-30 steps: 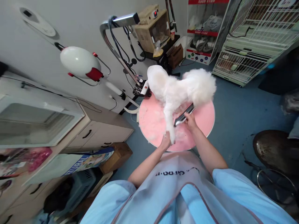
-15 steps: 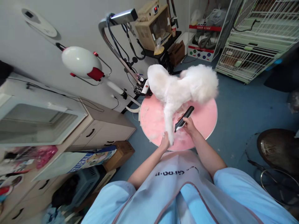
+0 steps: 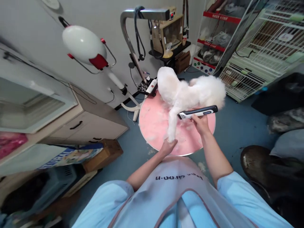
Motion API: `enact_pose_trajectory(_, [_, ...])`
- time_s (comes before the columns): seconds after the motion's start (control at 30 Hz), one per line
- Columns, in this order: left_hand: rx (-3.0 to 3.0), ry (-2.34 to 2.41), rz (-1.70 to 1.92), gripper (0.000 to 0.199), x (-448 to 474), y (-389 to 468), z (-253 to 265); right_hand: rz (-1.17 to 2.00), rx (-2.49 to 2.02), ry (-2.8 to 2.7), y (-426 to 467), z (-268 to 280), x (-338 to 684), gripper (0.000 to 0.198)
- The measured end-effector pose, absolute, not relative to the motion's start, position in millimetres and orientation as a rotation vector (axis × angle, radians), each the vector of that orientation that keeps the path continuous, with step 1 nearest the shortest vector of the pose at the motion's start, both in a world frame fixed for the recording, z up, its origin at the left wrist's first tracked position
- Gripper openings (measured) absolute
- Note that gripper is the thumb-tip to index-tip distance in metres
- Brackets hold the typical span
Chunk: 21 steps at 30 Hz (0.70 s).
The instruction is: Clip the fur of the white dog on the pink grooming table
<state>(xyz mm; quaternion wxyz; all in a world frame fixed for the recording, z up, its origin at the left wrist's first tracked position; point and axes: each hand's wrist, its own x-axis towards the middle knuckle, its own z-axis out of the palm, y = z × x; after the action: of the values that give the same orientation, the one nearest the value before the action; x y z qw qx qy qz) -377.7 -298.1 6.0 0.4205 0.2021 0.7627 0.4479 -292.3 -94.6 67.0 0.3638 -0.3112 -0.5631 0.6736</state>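
Note:
A fluffy white dog [image 3: 187, 93] stands on a round pink grooming table [image 3: 152, 123] strewn with tufts of cut hair. My left hand [image 3: 169, 147] is closed around the paw of its outstretched front leg [image 3: 172, 123], near the table's close edge. In my right hand [image 3: 201, 124] I grip black-and-white hair clippers [image 3: 198, 112]. The clippers lie nearly level, their blade end pointing left, close beside the upper part of that leg. Whether the blade touches the coat I cannot tell.
A metal grooming arm [image 3: 144, 14] with hanging loops rises behind the table, with a tool tray [image 3: 143, 87] at its post. A white-and-red dryer [image 3: 84, 46] stands left, above cabinets [image 3: 95, 126]. Wire cages [image 3: 251, 72] stand back right, a round stool [image 3: 255, 164] nearer.
My right hand has raised the clippers from beside the lower leg to its upper part and turned them nearly level. My left hand still holds the paw. The camera view has shifted.

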Motion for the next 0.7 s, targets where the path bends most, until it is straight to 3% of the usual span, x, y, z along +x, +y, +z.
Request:
enact_pose_trajectory(0.27, [0.431,1.868,1.343,0.008,-370,-289,-1,1.482,-0.603,-2.428,-112,113,-342,0.033])
enact_pose_trajectory(0.47, [0.383,1.835,1.337,0.003,-360,-289,-4,0.736,-0.841,-2.659,-119,138,-391,0.035])
enact_pose_trajectory(0.7, [0.410,1.768,1.411,0.018,-360,-287,-3,0.887,-0.824,-2.991,-152,117,-408,0.024])
